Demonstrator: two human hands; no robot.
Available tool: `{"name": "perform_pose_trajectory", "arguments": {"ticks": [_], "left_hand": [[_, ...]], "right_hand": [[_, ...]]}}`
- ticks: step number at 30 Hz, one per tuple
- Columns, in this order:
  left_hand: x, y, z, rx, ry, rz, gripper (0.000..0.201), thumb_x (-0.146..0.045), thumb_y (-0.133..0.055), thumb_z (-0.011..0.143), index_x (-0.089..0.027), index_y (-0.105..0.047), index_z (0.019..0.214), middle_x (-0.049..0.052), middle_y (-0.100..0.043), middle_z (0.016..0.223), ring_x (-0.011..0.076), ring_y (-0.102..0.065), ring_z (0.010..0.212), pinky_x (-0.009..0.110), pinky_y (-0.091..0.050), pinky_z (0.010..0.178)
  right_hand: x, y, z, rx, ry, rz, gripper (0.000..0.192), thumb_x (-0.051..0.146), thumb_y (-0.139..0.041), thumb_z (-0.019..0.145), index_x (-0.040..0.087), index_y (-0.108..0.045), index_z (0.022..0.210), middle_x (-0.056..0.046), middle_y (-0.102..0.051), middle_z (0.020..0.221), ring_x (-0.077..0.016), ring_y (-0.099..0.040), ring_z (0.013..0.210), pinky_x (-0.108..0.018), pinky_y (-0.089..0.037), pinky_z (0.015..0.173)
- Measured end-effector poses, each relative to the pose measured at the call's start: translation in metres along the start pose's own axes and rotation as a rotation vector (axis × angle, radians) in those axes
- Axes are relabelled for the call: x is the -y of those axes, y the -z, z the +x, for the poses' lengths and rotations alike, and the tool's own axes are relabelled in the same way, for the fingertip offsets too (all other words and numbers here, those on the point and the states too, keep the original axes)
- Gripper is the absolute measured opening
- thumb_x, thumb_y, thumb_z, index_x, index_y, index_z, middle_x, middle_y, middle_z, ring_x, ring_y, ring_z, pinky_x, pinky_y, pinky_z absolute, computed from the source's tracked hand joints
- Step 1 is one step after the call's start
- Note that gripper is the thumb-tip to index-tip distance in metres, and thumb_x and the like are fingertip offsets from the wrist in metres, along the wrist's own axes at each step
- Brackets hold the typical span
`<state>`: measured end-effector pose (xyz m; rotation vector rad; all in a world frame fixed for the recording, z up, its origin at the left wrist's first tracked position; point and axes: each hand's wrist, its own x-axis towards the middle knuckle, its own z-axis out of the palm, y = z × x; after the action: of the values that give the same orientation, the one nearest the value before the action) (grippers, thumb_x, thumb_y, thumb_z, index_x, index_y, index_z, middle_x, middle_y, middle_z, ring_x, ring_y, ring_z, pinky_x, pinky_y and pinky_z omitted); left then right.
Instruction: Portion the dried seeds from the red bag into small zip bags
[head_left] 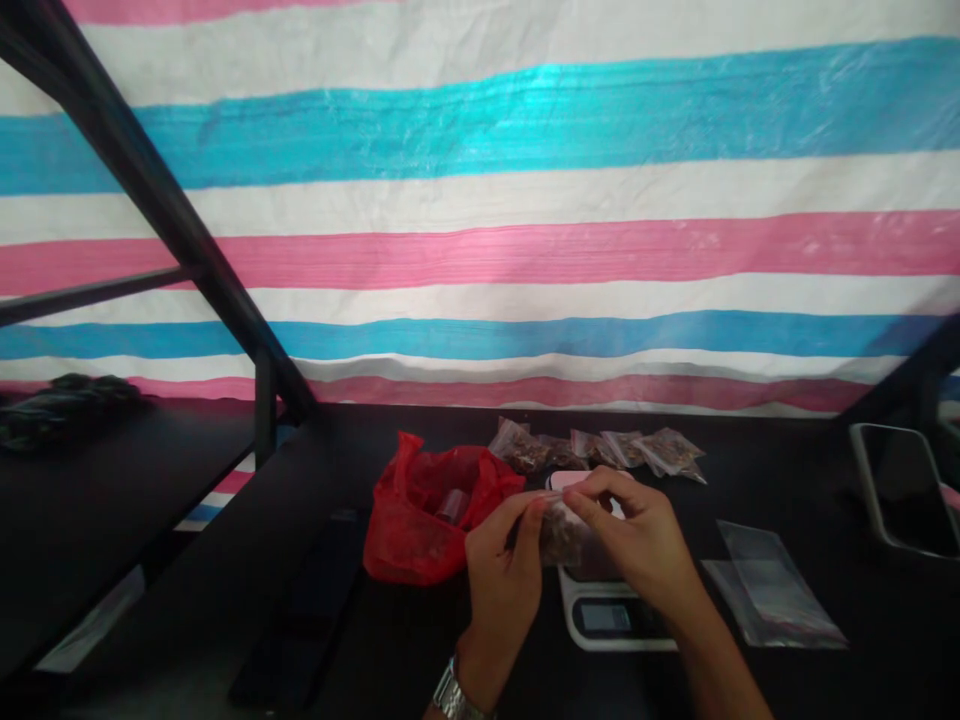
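Note:
Between my hands hangs a small clear zip bag point(561, 538) with brown bits in it. My left hand point(506, 560) pinches its top edge on the left side, and my right hand point(630, 530) pinches the same edge further right. Below and behind the bag sits a white digital scale point(574, 620), its display in front and its plate partly hidden by my right hand. Left of my hands stands an open red plastic bag point(412, 535), with a clear plastic cup or scoop point(452, 506) inside; the exact kind is unclear.
Several filled zip bags point(667, 452) lie in a row along the back of the black table point(225, 600). Flat clear bags point(780, 590) are stacked to the right. A phone point(904, 490) leans at the far right. Behind hangs a striped sheet point(480, 250), with a black frame bar point(165, 210) at left.

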<state>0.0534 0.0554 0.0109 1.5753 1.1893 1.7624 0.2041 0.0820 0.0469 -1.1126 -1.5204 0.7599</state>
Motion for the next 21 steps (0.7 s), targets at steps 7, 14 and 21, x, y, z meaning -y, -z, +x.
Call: {"name": "perform_pose_trajectory", "arguments": {"ticks": [7,14,21], "left_hand": [[0.003,0.012,-0.002,-0.087,-0.360,0.230,0.027,-0.010,-0.057,0.103,-0.022,-0.075,0.118,0.006,-0.078,0.111,0.0173,-0.074,0.105,0.028,-0.058,0.096],[0.005,0.032,0.008,-0.230,-0.485,0.549,0.016,-0.007,-0.058,0.100,-0.020,-0.068,0.101,0.005,-0.072,0.097,0.0201,-0.068,0.094,0.036,-0.053,0.090],[0.008,0.075,0.018,-0.386,-0.235,0.959,0.018,-0.019,-0.061,0.098,-0.017,-0.071,0.112,0.017,-0.069,0.123,0.0355,-0.065,0.119,0.053,-0.050,0.105]], "right_hand": [[-0.032,0.036,0.007,-0.725,0.016,-0.106,0.043,0.061,-0.081,0.086,0.018,-0.079,0.092,-0.009,-0.079,0.088,-0.0241,-0.072,0.080,-0.036,-0.057,0.074],[-0.058,0.049,0.008,-0.629,-0.077,-0.389,0.062,0.075,-0.064,0.087,0.016,-0.081,0.094,-0.017,-0.082,0.095,-0.0290,-0.074,0.083,-0.041,-0.058,0.080],[-0.037,0.039,0.009,-0.451,-0.097,-0.386,0.047,0.055,-0.052,0.094,0.019,-0.082,0.097,-0.015,-0.083,0.102,-0.0305,-0.076,0.093,-0.042,-0.056,0.088]]}}
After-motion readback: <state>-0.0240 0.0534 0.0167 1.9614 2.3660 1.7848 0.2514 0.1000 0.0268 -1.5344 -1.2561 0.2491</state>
